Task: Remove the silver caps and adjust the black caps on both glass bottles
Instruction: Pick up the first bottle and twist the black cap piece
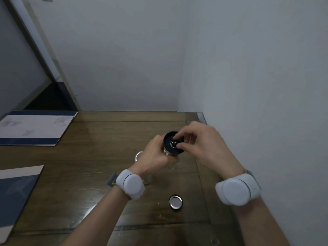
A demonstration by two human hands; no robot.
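My left hand [156,157] is wrapped around a glass bottle [171,153], held above the wooden table [88,183]. The bottle carries a round black cap [170,139] with a small knob in its middle. My right hand [204,146] pinches that knob between thumb and fingers. One silver cap [175,202] lies open side up on the table near me. Another silver cap [138,155] peeks out behind my left hand. A second glass bottle [147,179] is mostly hidden under my left wrist.
Two blue and white folders lie on the left, one at the back [35,128] and one near the front edge [16,197]. A grey wall [257,86] runs close along the table's right side. Both wrists wear white bands.
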